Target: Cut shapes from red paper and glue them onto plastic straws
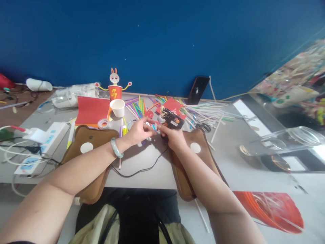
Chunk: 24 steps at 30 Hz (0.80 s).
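Note:
My right hand (172, 135) is wrapped round a black corded glue gun (173, 119), held over the middle of the table. From its grip a thin black cord (142, 170) loops left across the tabletop. Close to the gun's front, my left hand (142, 130) has thumb and forefinger bent together; whatever they pinch is too small to make out. A pale green bangle (116, 148) circles my left wrist. Beyond the hands lie many coloured paper straws (138, 107) and red paper (174, 106). A white paper cup (117, 107) stands behind my left hand.
Brown cushions (86, 159) lie under both forearms. A power strip (42, 149) with cables is at left. At the back stand a rabbit figure on a red cup (115, 91) and a phone (198, 89). Scissors (203, 126), a clear container (291, 139) and an orange bin (276, 210) are to the right.

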Tool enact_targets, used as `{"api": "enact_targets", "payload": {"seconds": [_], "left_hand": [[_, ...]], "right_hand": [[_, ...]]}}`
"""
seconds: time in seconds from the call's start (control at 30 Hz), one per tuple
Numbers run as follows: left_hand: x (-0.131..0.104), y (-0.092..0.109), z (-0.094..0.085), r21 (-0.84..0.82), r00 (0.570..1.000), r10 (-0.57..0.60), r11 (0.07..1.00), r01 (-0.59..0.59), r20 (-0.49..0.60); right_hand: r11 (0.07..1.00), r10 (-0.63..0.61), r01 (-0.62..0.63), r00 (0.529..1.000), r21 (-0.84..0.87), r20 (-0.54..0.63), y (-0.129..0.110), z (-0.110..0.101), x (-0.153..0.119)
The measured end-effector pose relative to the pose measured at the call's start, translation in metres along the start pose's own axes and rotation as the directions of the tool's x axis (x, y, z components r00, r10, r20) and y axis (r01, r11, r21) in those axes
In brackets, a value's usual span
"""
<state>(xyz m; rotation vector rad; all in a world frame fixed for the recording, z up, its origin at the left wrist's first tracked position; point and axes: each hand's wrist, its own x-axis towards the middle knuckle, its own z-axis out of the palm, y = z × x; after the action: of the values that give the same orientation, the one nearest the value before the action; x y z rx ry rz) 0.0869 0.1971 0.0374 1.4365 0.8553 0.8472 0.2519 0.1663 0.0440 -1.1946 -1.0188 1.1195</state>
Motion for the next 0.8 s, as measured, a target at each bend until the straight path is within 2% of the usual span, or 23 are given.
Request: {"api": "enact_targets", "payload": {"seconds": [0.13,0.3,0.6,0.8], "left_hand": [[0.0010,0.0017,0.0007,-0.080,0.993,-0.117,0.990,0.118,0.017],[-0.0032,0.0059,0.0043,-0.047,0.994,-0.089,0.995,0.092,0.063],[-0.0032,-0.0005,0.0035,-0.014,0.993,-0.112,0.994,0.112,0.032],[-0.0058,0.0021,0.0053,0.003,0.993,-0.114,0.993,0.114,0.040]], "right_hand": [[0.995,0.043,-0.039,0.998,0.092,-0.043,-0.0017,0.0017,0.0012],[0.993,0.042,-0.039,0.999,0.107,-0.028,-0.0015,0.0043,-0.0002],[0.999,0.013,-0.011,0.999,0.042,-0.045,0.0012,0.0026,0.0005],[1.000,0.013,-0.013,0.999,0.026,-0.030,0.0009,0.0020,-0.0008]]}}
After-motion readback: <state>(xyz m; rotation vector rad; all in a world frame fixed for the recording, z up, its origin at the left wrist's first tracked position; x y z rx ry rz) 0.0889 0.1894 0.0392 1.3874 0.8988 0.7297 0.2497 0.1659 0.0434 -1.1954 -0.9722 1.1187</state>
